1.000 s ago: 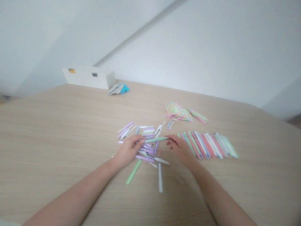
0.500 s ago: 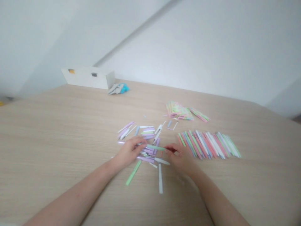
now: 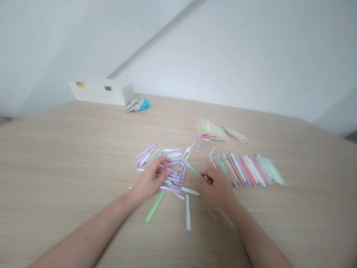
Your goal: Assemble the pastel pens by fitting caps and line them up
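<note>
A loose heap of pastel pens, purple, white and green, lies at the table's middle. My left hand rests on its left side, fingers curled among the purple pens; what they hold is unclear. My right hand pinches the near end of a green pen that slants up and left over the heap. To the right a neat row of pens, pink, green, white and blue, lies side by side.
A stack of printed pastel packets lies behind the row. A white box and a grey and blue cloth stand at the table's far left. Single pens lie nearer me on the wooden table.
The green pen was held level between both hands; now only my right hand holds it, tilted. My left hand has let go and settled on the heap.
</note>
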A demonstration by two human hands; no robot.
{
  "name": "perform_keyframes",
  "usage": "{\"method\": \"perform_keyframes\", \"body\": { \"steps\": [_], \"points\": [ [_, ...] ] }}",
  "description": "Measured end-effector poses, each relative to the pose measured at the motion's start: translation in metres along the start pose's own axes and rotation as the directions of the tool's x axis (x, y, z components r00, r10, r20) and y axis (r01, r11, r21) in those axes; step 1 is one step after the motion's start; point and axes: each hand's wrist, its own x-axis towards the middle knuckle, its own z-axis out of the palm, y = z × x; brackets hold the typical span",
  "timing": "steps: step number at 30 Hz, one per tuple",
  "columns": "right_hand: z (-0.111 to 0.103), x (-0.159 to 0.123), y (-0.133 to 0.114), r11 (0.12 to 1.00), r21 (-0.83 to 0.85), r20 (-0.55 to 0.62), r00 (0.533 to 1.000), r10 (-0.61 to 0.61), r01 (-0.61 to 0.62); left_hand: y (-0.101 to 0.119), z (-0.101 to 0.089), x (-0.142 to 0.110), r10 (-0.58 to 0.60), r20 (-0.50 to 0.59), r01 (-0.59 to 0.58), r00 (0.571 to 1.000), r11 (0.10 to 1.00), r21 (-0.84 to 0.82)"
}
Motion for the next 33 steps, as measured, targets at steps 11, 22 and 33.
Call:
{"method": "perform_keyframes", "body": {
  "steps": [11, 22, 33],
  "points": [
    [-0.026, 0.012, 0.032, 0.81, -0.462, 0.017, 0.91, 0.415, -0.361, 0.002, -0.002, 0.001, 0.003, -0.035, -0.001, 0.999, 0.999, 0.049],
    [-0.032, 0.01, 0.037, 0.745, -0.542, 0.036, 0.874, 0.484, -0.39, 0.007, -0.005, 0.001, -0.038, -0.043, 0.04, 0.998, 0.997, 0.064],
    [-0.033, 0.012, 0.03, 0.867, -0.369, 0.083, 0.918, 0.389, -0.334, 0.001, -0.005, 0.001, -0.028, -0.068, 0.034, 0.997, 0.996, 0.088]
  ]
}}
